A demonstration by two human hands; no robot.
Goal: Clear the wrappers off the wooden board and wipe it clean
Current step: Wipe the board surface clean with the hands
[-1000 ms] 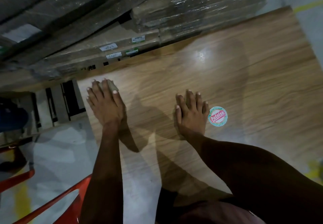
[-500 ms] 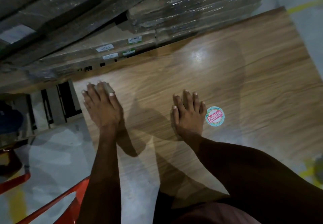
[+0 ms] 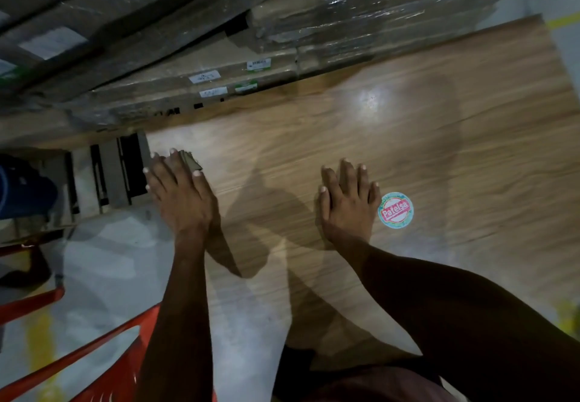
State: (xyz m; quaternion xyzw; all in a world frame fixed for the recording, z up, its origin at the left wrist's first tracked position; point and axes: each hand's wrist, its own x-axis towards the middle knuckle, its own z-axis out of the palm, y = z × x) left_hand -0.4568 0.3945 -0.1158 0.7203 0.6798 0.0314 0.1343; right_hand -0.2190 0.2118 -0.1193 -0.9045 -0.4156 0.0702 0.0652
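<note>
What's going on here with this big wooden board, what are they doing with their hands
A person leans over the wooden board with both hands flat on it. The left hand presses a small folded cloth or pad near the board's left edge, apparently wiping. The right hand rests open beside a round sticker on the surface. No loose wrappers show on the board. Plastic-wrapped stacks lie along its far edge.

Head-worn view, steeply downward, close

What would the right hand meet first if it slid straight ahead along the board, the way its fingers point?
Nothing on the board, it seems: the right hand points across bare wooden board toward the wrapped packs at its far edge. The round sticker lies beside it, off that line.
</note>
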